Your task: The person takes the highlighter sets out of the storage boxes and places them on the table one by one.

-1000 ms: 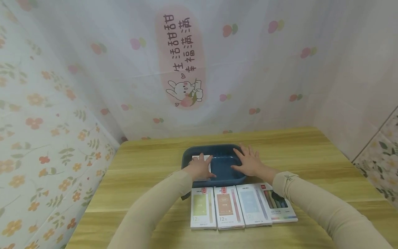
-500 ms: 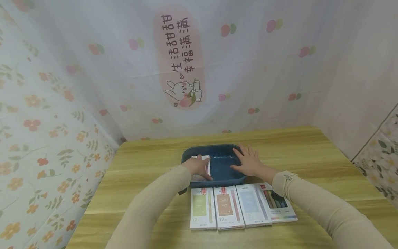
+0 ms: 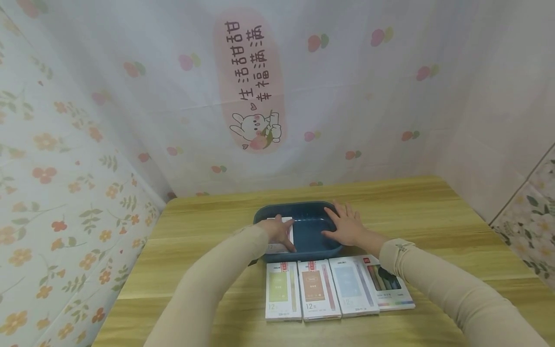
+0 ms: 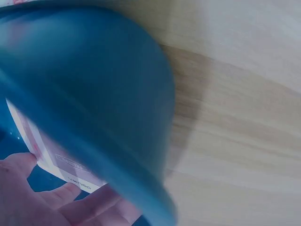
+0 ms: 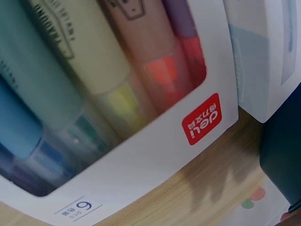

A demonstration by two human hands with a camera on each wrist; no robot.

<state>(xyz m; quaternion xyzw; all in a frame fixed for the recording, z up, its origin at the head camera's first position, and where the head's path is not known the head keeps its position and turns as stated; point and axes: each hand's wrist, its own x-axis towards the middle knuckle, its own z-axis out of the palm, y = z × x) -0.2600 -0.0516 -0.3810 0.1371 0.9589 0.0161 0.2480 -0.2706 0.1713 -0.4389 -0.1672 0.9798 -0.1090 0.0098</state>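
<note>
Woodgrain table [image 3: 433, 217], rounded blue tray [image 3: 295, 208]

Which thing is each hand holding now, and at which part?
The left hand holds a white box inside the blue tray, at its near end. The right hand rests flat on the tray's right rim.

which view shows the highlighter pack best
The right wrist view: the highlighter pack fills the frame, its coloured pens and red logo plain. The head view shows it whole but small, partly under the right sleeve. The left wrist view misses it.
</note>
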